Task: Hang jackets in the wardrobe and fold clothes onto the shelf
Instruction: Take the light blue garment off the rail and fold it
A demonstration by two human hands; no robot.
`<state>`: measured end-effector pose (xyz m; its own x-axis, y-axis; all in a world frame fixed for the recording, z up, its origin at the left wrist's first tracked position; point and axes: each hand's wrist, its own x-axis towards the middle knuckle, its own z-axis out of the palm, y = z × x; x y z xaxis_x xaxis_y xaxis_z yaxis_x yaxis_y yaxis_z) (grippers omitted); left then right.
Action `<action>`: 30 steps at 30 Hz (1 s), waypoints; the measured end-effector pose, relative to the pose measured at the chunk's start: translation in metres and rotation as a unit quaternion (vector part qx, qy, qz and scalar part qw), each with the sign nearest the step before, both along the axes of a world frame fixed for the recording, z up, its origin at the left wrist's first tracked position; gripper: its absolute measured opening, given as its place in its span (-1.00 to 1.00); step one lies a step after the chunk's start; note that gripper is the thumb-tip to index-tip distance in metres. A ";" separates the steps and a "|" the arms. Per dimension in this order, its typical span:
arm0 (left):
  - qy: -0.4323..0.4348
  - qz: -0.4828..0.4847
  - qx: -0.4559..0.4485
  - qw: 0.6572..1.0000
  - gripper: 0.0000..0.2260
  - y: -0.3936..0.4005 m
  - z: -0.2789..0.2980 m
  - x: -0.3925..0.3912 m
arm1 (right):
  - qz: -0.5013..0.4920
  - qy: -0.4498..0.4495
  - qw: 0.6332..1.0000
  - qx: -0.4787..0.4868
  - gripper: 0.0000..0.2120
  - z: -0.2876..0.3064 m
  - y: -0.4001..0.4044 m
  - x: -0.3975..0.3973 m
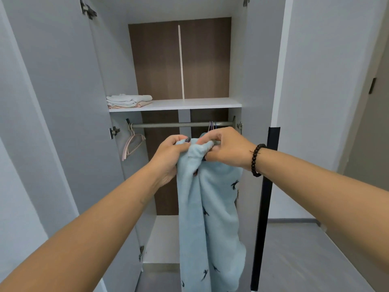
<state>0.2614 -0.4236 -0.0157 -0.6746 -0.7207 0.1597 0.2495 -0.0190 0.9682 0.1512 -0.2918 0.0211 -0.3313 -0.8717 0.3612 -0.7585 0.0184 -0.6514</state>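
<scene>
- light blue jacket with small dark bird prints hangs in front of the open wardrobe, just below the rail.
- left hand grips its bunched top edge, fingers curled round the fabric.
- right hand, beaded bracelet at the wrist, pinches the same top edge beside it.
- folded clothes lie at the shelf's left end.
- pink hanger hangs at the rail's left end.
</scene>
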 end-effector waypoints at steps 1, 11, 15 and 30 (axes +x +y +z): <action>0.020 -0.048 0.022 0.998 -0.96 0.001 0.001 0.003 | -0.011 0.001 1.000 -0.016 -0.81 0.000 0.000 -0.001; -0.122 -0.124 -0.311 0.934 -0.61 0.009 0.006 0.032 | 0.005 -0.002 1.000 -0.005 -0.78 -0.007 0.005 -0.006; -0.124 -0.110 -0.349 0.922 -0.66 0.013 -0.002 0.041 | 0.105 -0.121 0.986 0.050 -0.93 -0.022 0.016 -0.005; -0.121 -0.128 -0.317 0.932 -0.57 0.020 -0.031 0.023 | 0.136 0.322 0.749 0.563 -0.74 -0.076 0.009 0.022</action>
<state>0.2847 -0.4041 -0.0469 -0.8829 -0.3435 0.3201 0.0886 0.5476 0.8320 0.1727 -0.2824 -0.0545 -0.1589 -0.7477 -0.6448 -0.9843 0.0692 0.1623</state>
